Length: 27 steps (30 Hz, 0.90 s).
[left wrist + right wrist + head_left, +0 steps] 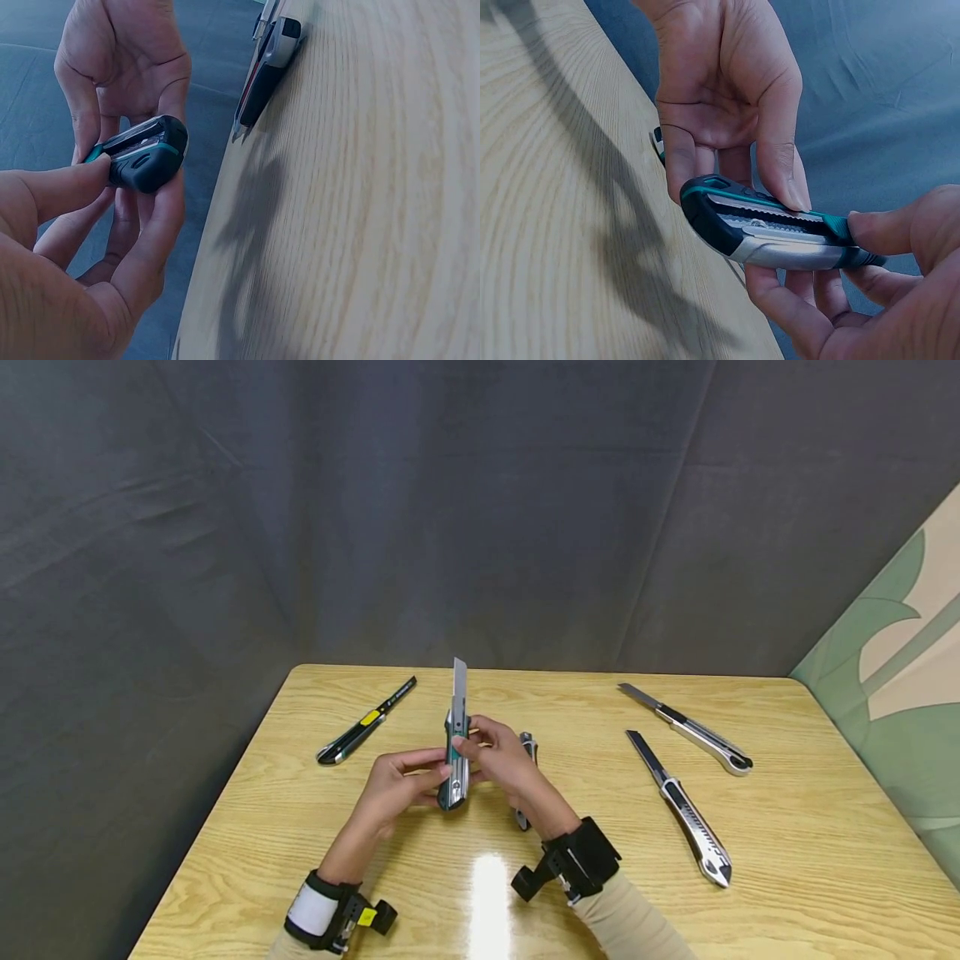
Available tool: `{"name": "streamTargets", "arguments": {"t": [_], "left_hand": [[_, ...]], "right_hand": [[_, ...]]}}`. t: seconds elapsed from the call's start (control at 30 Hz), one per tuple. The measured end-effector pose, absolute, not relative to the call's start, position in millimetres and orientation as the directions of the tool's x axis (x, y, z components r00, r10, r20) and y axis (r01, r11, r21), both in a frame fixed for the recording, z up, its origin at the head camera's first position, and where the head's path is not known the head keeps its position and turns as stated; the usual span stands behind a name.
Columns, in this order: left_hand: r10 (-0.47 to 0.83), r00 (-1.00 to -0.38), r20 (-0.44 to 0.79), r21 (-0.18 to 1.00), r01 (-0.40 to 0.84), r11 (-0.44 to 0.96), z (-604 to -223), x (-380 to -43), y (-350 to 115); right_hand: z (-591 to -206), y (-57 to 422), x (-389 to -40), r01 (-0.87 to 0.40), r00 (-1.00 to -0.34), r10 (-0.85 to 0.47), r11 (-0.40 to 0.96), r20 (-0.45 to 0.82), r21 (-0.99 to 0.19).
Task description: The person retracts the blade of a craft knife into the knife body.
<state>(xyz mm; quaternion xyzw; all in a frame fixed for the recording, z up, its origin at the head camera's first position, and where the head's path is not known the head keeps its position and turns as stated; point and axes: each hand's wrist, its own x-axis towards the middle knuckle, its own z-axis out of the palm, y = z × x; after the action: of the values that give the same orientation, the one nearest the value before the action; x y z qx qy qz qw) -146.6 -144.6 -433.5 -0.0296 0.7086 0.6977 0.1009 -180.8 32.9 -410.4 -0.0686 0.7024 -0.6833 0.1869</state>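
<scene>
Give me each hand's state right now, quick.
Left hand: holding the green-trimmed knife near its bottom end.
Right hand: holding the same knife, nearer the blade.

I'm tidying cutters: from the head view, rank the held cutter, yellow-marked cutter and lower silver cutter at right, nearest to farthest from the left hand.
1. Held cutter: touching the left hand.
2. Yellow-marked cutter: on the table, left side.
3. Lower silver cutter: on the table, right side.
</scene>
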Motion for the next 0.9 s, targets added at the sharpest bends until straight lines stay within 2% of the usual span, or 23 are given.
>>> {"name": "streamTargets", "arguments": {"t": [0.7, 0.9], "left_hand": [[0.102, -0.973, -0.205, 0.979, -0.204, 0.025, -434, -146, -145], [0.105, -0.972, -0.208, 0.978, -0.208, 0.012, -434, -146, -147]], "right_hand": [[-416, 37, -180, 0.189, -0.901, -0.388, 0.051, -0.194, -0.981], [-405, 38, -176, 0.191, -0.888, -0.416, 0.054, -0.195, -0.98]]}}
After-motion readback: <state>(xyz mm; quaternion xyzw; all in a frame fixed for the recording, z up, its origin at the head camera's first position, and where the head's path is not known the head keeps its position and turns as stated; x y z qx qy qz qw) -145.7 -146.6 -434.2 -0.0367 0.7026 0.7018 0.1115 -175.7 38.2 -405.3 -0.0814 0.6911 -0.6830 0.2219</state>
